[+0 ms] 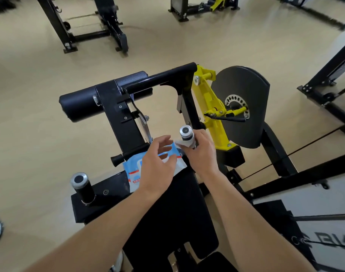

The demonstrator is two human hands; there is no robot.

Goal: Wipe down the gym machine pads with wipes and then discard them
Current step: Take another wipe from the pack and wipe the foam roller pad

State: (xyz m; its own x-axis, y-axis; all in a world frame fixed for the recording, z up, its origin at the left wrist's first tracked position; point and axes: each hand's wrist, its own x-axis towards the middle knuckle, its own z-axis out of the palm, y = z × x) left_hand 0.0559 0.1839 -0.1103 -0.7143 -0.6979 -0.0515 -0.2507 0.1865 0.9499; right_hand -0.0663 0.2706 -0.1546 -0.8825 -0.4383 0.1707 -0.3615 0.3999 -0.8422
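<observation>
While the blue-and-white wipe pack (136, 169) is lying on the front edge of the black seat pad (167, 213), between the 2 chrome-capped handles, the task is judged to be only at its opening step. A white wipe (182, 143) is pinched between thumb and fingertips of the right hand (200, 152), just beside the right handle (187, 134), and it appears to be drawn out of the pack's opening; whether it is fully free of the pack cannot be told. The left hand (157, 165) is held over the pack with its fingers spread and only loosely bent, nothing being gripped; it may be steadying the pack, though contact is not plainly shown. No wiping is seen on any pad: the seat pad is untouched by the wipe, and the black roller pad (79, 103) at the front of the machine lies well apart from both hands. No used wipe and no bin can be seen anywhere. What is left, therefore, is judged to be nearly everything: the wipe is to be freed, the pads are to be wiped, and the wipes are then to be discarded.
</observation>
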